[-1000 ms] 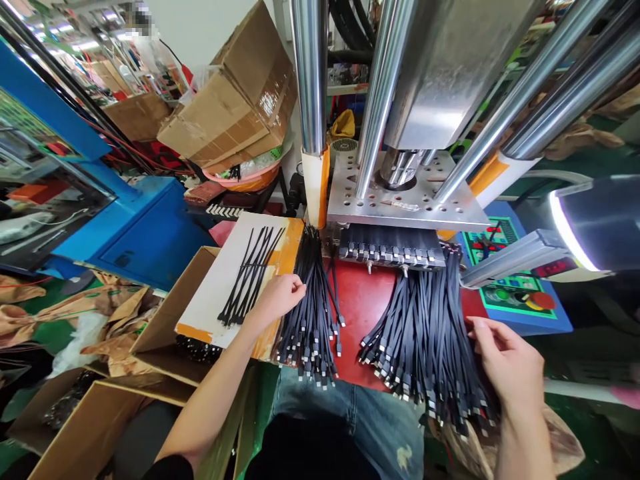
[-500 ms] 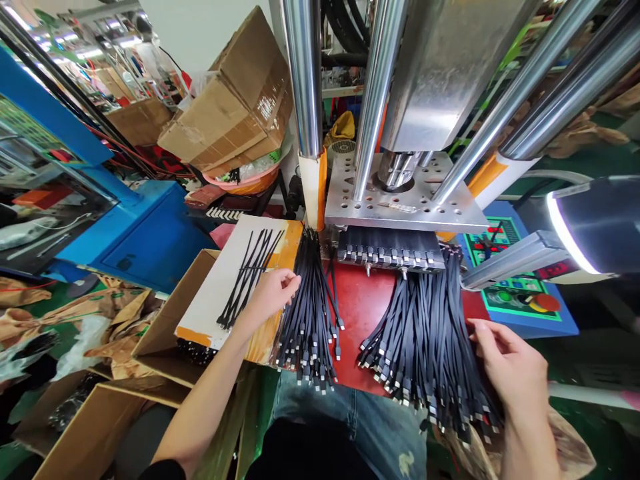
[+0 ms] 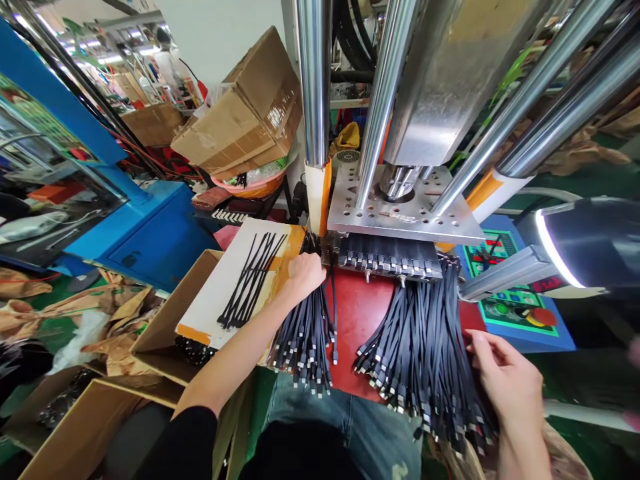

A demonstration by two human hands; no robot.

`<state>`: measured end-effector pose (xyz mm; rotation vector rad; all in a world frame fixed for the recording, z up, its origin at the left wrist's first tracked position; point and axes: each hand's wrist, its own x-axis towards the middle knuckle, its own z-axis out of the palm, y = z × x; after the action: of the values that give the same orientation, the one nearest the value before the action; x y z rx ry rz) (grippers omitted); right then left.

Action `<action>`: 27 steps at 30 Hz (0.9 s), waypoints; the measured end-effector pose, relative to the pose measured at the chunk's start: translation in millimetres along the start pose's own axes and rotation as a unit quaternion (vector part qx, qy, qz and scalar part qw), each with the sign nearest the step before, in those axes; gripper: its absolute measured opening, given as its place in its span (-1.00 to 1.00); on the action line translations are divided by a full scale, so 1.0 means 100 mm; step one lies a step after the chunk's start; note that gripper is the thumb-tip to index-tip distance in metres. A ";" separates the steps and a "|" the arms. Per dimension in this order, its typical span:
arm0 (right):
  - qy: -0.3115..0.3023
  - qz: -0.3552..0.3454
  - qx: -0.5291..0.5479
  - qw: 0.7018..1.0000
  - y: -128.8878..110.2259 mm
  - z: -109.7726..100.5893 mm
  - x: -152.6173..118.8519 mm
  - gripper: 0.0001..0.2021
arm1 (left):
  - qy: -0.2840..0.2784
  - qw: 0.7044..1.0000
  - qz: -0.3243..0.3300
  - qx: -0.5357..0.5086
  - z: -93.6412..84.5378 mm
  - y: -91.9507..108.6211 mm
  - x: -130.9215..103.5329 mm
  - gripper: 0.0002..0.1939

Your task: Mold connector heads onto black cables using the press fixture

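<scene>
1. The red bench (image 3: 357, 327) has a smooth, shiny top, bare between two heaps of flat black cables.
2. The left cable bundle (image 3: 306, 350) lies along the bench's left edge, metal plugs toward the near edge; the right cable bundle (image 3: 425, 347) fans toward the near right corner.
3. The left hand (image 3: 306, 275) is curled over the left bundle's upper part – whether its fingers grip a cable, I cannot tell.
4. The right hand (image 3: 510, 377) is beside the right bundle's outer side, thumb and forefinger close together; any hold is unclear.
5. At the far edge, a drilled metal plate (image 3: 343, 213) sits above a row of plugs.
6. Left of the bench, a white board (image 3: 207, 303) with orange tape carries a few crossed cables (image 3: 253, 271).
7. Around: a blue cabinet (image 3: 137, 243), a tilted cardboard box (image 3: 240, 120), crumpled brown paper (image 3: 25, 317) on green floor, and a lit lamp (image 3: 575, 243) at right.
</scene>
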<state>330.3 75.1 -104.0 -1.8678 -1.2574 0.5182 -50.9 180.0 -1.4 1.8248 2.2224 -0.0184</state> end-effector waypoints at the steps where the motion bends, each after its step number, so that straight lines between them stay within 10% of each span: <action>1: -0.008 0.021 0.012 1.000 -0.01 0.00 0.00 -0.44 | -0.002 1.000 0.000 0.002 0.00 0.00 -0.01 -0.76; 11: -0.018 0.055 0.037 0.998 -0.08 -0.02 -0.02 -0.43 | 0.031 0.994 0.058 -0.091 -0.27 -0.11 -0.31 -0.62; 18: -0.020 0.067 0.033 0.997 -0.13 -0.04 -0.02 -0.47 | -0.053 0.966 0.097 -0.233 -0.54 -0.44 -0.61 -0.58; 27: -0.020 0.090 0.029 0.995 -0.18 -0.03 -0.02 -0.47 | -0.020 0.993 0.029 -0.117 -0.08 -0.53 -0.54 -0.78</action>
<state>321.3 74.8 -87.6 -1.9400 -1.0942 0.6841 -94.2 118.4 9.3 1.7446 2.0458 0.2061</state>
